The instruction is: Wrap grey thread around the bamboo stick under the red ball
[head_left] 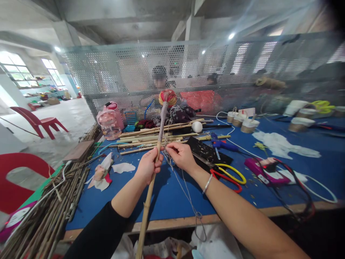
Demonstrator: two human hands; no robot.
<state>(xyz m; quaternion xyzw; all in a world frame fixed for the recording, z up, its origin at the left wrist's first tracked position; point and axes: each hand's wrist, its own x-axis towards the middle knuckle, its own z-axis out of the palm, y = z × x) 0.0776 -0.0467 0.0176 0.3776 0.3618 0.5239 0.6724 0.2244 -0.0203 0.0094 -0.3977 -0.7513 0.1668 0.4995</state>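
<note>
My left hand (149, 165) is closed round a long bamboo stick (147, 205) that slants up and away from me. A red and yellow padded ball (167, 97) tops the stick, with a grey wrapped stretch below it. My right hand (181, 154) pinches thin grey string (185, 194) right beside the stick, just above my left hand. The string hangs down in loops past the table's front edge. A silver bangle sits on my right wrist.
Blue table (167, 201) holds scissors with red and yellow handles (229, 174), a blue glue gun (222, 145), a pink tool (260, 172), loose bamboo sticks (156, 135), a pink jug (110, 120) and small baskets (242, 122). Stick bundles (54, 205) lie left. People sit behind a mesh screen (188, 72).
</note>
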